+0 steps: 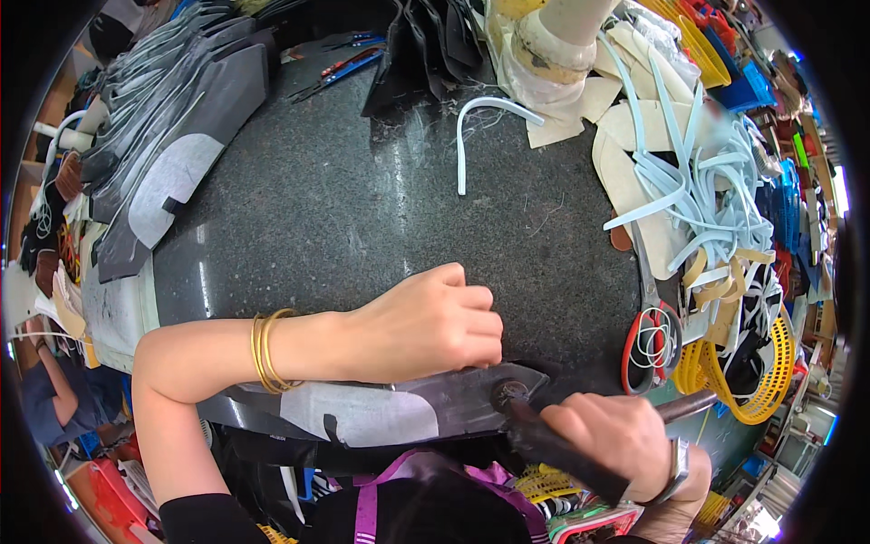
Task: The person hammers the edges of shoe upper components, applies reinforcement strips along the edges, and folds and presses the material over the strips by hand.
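The fingers (480, 324) of the left hand (412, 326) are curled into a loose fist at 6 o'clock of the view, knuckles toward 3; whether they pinch anything underneath cannot be told. Below them, between 6 and 7 o'clock, a dark panel (467, 415) lies lengthwise from 9 to 3 along the near edge of the bench (362, 208). It bears a pale grey patch (376, 417) with a small black notch at its lower edge.

Between 4 and 5 o'clock, the fingers of the right hand (621, 440) are wrapped closed around a dark hammer-like tool (571, 453). Its thick black part slants from 10 to 4 o'clock, with the round end over the panel's right tip; whether the two touch is unclear. A shaft sticks out past the hand toward 2 o'clock. Gold bracelets (263, 354) ring the left wrist, a watch (679, 467) the right.

At 10 o'clock stands a fanned stack of similar panels (186, 118), the nearest with a pale patch too. Snips (349, 68) lie at 11, and a single light-blue strip (461, 154) bends at 12. A pale wrapped post (548, 59) rises at 1. Between 2 and 3 is a tangle of light-blue strips (725, 172); red-handled scissors (649, 297) lie just past 3, beside a yellow basket (781, 363).
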### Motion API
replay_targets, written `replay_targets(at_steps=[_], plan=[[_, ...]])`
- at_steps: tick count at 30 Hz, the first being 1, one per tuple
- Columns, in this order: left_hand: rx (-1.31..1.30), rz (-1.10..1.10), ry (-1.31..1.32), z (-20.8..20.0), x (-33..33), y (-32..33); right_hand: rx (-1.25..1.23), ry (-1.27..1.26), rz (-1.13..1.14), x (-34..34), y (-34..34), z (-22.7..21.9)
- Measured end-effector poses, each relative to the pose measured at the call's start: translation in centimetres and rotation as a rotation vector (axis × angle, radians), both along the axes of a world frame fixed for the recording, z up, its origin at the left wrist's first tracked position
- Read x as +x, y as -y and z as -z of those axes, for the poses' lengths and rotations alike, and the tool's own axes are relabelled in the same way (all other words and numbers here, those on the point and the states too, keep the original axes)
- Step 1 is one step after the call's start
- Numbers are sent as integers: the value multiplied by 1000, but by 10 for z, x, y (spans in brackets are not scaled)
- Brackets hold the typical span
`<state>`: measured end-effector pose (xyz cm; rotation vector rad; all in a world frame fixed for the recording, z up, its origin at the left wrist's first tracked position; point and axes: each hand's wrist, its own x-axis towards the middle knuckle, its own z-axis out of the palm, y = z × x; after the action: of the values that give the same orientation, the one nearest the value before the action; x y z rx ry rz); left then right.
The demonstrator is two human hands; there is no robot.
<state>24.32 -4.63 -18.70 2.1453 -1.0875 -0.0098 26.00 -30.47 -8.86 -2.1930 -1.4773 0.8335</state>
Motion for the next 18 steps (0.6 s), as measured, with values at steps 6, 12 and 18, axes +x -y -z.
replay_targets(at_steps=[6, 12, 18], plan=[[6, 65, 347, -2, 6, 5, 3, 89, 292, 11, -13, -17], [245, -109, 141, -17, -19, -6, -100, -12, 162, 22, -22, -6], [69, -38, 103, -12, -36, -3, -58, 105, 195, 15, -17, -2]])
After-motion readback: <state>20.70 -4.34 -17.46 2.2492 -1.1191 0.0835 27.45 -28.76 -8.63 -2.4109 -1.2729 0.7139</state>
